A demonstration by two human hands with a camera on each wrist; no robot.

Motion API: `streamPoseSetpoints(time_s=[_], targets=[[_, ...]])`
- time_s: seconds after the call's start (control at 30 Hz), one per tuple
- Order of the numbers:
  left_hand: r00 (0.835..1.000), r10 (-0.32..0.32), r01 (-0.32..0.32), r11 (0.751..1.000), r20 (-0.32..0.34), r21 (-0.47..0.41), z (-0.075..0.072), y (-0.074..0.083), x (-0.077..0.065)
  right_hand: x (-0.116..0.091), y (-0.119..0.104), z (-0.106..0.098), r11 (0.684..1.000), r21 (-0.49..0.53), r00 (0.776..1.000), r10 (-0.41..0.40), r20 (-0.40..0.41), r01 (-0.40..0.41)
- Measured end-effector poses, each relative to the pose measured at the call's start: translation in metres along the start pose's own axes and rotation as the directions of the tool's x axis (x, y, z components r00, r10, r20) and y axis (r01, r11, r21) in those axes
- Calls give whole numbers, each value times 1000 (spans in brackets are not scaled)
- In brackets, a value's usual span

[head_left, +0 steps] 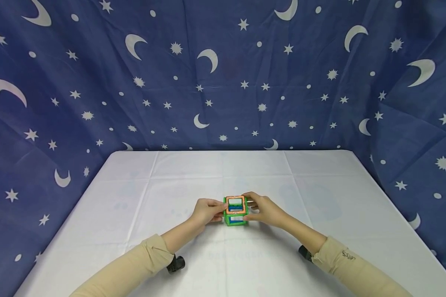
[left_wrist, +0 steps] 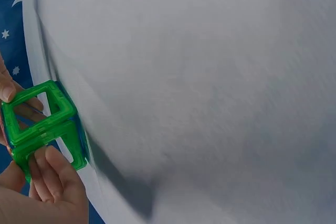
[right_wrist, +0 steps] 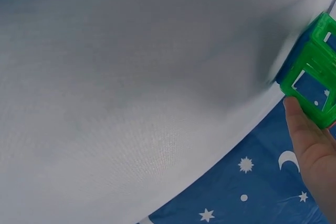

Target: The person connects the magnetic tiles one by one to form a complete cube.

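A small cube of magnetic frame tiles point(head_left: 236, 214) is between both hands at the middle of the white table. Its top tile is orange, its visible sides are green, and blue shows at the bottom. From the left side, my left hand point(head_left: 204, 212) pinches the cube, thumb at the orange top's edge and fingers lower against a green side point(left_wrist: 44, 129). My right hand point(head_left: 267, 211) holds the opposite side, thumb at the near corner and index finger at the far top corner. In the right wrist view, a finger of the right hand point(right_wrist: 312, 153) touches the green frame.
A white cloth covers the table point(head_left: 171, 185). Behind and beside it hangs a dark blue curtain point(head_left: 230, 62) with moons and stars. Black wrist devices show under the left sleeve point(head_left: 122, 268) and the right sleeve point(head_left: 356, 264).
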State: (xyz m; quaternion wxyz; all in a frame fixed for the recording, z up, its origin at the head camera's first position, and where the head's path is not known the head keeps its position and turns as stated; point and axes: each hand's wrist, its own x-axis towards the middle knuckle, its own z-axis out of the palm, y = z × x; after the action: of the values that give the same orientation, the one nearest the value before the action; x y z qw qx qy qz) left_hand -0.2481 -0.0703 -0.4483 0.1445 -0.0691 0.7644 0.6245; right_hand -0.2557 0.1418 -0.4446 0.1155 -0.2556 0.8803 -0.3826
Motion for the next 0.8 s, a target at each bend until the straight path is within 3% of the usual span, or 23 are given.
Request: streamPoseSetpoints(time_s=[0.1, 0.17, 0.27, 0.33, 0.5, 0.6, 0.73, 0.8], targets=[[988, 157, -155, 976, -2, 151, 0, -2, -1, 0, 2, 0, 1000, 11, 1000, -7, -10, 7], [959, 282, -277, 920, 22, 277, -2, -3, -2, -1, 4, 1, 1000, 23, 1000, -12, -14, 12], [904, 418, -418, 809, 95, 413, -7, -5, -1, -2, 6, 1, 998, 56, 1000, -22, -12, 23], [883, 443, -461, 750, 157, 474, -11, -5, 0, -2, 7, 1, 997, 77, 1000, -30, -4, 30], [858, 408, -513, 638, 314, 574, -14, -7, 4, -3, 8, 1, 994, 91, 998, -55, 8, 54], [846, 406, -533, 608, 346, 589, -12, -10, 5, -4, 8, 0, 994, 84, 998, -68, 11, 66], [835, 427, -549, 604, 347, 578, -12, -13, 6, -3, 6, -2, 998, 32, 998, -64, 25, 63], [830, 425, -558, 613, 362, 559, -14, -14, 9, -4, 3, -3, 998, -24, 998, -51, 26, 51]])
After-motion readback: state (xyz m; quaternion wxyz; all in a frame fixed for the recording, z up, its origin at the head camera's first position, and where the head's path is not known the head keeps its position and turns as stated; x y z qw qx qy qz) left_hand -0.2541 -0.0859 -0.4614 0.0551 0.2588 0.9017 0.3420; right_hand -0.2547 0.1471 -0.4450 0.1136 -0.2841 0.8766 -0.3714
